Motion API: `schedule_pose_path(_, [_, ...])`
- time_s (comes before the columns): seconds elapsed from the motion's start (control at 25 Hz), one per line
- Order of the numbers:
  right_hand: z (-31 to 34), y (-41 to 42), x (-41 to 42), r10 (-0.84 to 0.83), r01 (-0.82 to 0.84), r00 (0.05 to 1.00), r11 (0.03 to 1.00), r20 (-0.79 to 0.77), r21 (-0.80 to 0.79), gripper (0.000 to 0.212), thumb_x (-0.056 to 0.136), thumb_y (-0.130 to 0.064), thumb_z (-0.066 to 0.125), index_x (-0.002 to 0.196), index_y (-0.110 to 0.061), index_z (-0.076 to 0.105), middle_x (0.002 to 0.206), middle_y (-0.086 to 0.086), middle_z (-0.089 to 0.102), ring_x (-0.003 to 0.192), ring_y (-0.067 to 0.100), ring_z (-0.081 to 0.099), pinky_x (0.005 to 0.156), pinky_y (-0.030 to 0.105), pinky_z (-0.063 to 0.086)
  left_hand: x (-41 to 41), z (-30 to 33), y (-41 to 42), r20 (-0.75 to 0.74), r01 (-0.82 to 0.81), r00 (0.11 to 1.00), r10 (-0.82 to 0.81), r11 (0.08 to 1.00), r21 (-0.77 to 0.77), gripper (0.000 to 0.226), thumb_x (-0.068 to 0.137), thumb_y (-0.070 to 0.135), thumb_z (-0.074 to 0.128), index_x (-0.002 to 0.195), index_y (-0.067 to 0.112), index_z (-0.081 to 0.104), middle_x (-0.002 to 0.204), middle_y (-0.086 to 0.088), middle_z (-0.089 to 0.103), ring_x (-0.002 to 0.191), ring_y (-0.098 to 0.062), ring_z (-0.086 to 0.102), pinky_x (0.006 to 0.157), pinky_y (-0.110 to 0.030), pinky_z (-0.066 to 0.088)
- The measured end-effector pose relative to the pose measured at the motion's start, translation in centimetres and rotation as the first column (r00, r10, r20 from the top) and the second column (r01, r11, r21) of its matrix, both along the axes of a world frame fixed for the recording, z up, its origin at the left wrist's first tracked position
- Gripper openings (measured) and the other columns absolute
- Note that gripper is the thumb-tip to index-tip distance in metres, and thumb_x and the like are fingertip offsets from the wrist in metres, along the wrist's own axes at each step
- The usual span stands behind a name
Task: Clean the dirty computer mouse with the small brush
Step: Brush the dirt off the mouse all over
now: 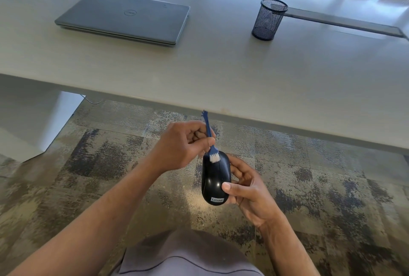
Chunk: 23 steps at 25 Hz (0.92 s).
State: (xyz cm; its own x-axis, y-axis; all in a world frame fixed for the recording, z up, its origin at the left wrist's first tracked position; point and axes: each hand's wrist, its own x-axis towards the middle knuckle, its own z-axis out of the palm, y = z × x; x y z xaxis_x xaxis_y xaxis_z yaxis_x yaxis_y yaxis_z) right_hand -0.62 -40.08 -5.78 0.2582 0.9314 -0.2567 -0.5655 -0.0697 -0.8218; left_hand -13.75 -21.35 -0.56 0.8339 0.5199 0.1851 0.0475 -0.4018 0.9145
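**Black mouse held below the desk edge, white bristles on its far end**

Black and glossy, the computer mouse (215,179) is held in the air in front of the person, nearer than the desk's near edge and above the patterned carpet (309,187). Its long axis runs near to far, with a small label reading "Lenovo" at the near end. The right hand (247,189) grips it from the right side: the thumb lies across the near part of the top shell, and the fingers curl round the right flank and underneath.

The left hand (183,142) sits just left of and beyond the mouse, its fingers curled round the thin blue handle of the small brush (211,142). The handle points up and away, its forked tip showing against the desk edge. The white bristles point down and touch the far end of the mouse's top.

On the pale grey desk (221,65), well apart from the hands, a closed grey laptop (124,17) lies at the far left. A black mesh pen cup (269,20) stands upright to the right of it, beside a long grey slot in the desk surface. A grey garment (183,255) shows at the near edge of the view.
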Motion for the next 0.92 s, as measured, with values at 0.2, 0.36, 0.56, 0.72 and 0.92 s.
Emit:
schedule_pose_path(0.2, [-0.2,-0.2,-0.2,0.008,-0.008,1.000,1.000,-0.005,-0.014,0.071,0.064,0.002,0.085,0.131,-0.010,0.065,0.118,0.014,0.072,0.077,0.024,0.076,0.052,0.027,0.059,1.2,0.6,0.6,-0.070,-0.140,0.987,0.145,0.988,0.070,0.019,0.088,0.012,0.073,0.086,0.031,0.071,0.074,0.008,0.073,0.068,-0.007,0.070,0.065,-0.029,0.061])
schedule_pose_path(0.36, [-0.1,-0.3,-0.1,0.012,-0.012,1.000,1.000,-0.023,-0.006,0.073,0.065,0.005,0.085,0.133,-0.007,0.062,0.117,0.012,0.073,0.074,0.023,0.076,0.051,0.026,0.059,1.3,0.7,0.7,-0.007,-0.008,1.000,0.007,0.996,-0.093,0.012,0.089,0.010,0.072,0.094,0.021,0.072,0.082,0.000,0.075,0.072,-0.016,0.073,0.062,-0.027,0.060])
schedule_pose_path(0.56, [0.5,-0.5,0.0,0.009,-0.008,0.998,1.000,-0.059,0.024,0.076,0.064,0.005,0.084,0.135,-0.003,0.058,0.112,0.012,0.074,0.072,0.020,0.076,0.056,0.028,0.061,1.2,0.4,0.6,0.014,-0.147,0.989,0.148,0.987,-0.060,0.020,0.089,0.007,0.071,0.090,0.028,0.071,0.079,-0.002,0.075,0.070,-0.017,0.073,0.062,-0.028,0.061])
schedule_pose_path(0.72, [1.4,-0.2,1.0,-0.056,0.061,0.994,0.997,-0.094,0.050,0.068,0.070,0.008,0.078,0.135,0.000,0.057,0.114,0.017,0.072,0.081,0.026,0.076,0.057,0.033,0.063,-0.2,0.8,0.4,0.235,-0.069,0.963,0.131,0.964,-0.255,0.017,0.087,0.000,0.070,0.094,0.016,0.073,0.080,-0.006,0.076,0.067,-0.022,0.073,0.065,-0.029,0.061])
schedule_pose_path(0.92, [2.2,0.6,2.2,-0.119,0.125,0.984,0.991,-0.132,0.041,0.054,0.076,0.007,0.063,0.128,-0.004,0.066,0.121,0.019,0.071,0.092,0.033,0.076,0.065,0.044,0.065,-2.7,0.2,-1.3,0.372,0.077,0.928,0.005,0.976,-0.205,0.016,0.084,0.012,0.073,0.096,0.021,0.077,0.083,-0.007,0.077,0.068,-0.026,0.074,0.068,-0.036,0.061])
